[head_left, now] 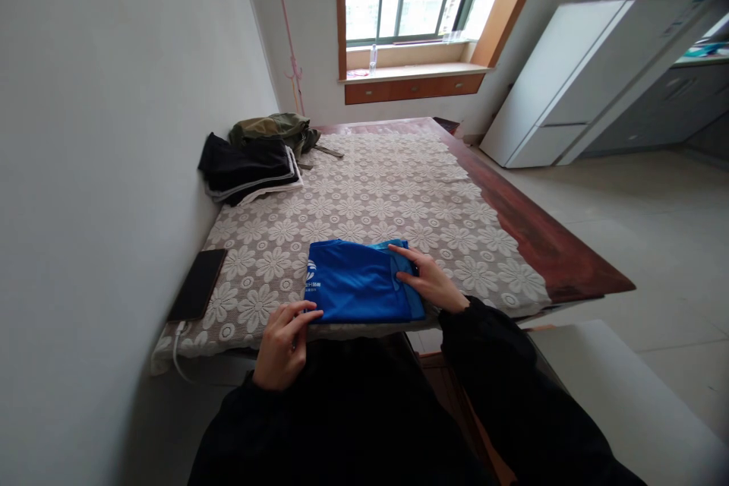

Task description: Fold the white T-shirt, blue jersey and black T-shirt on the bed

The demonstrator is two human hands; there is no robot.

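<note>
A folded blue garment (356, 281) with white lettering at its left side lies flat near the front edge of the table, on a lace tablecloth (364, 209). The fingertips of my left hand (286, 338) touch its lower left corner, with the fingers bent and the thumb hidden. My right hand (430, 279) rests on its right end, fingers apart, where a lighter blue part of the cloth shows. Neither hand wraps round the garment.
A black phone (198, 285) with a white cable lies at the left edge. Folded dark clothes (247, 167) and an olive bag (273, 127) sit at the back left by the wall. A white stool or chair surface (615, 387) is at the lower right, beyond it a fridge (563, 83).
</note>
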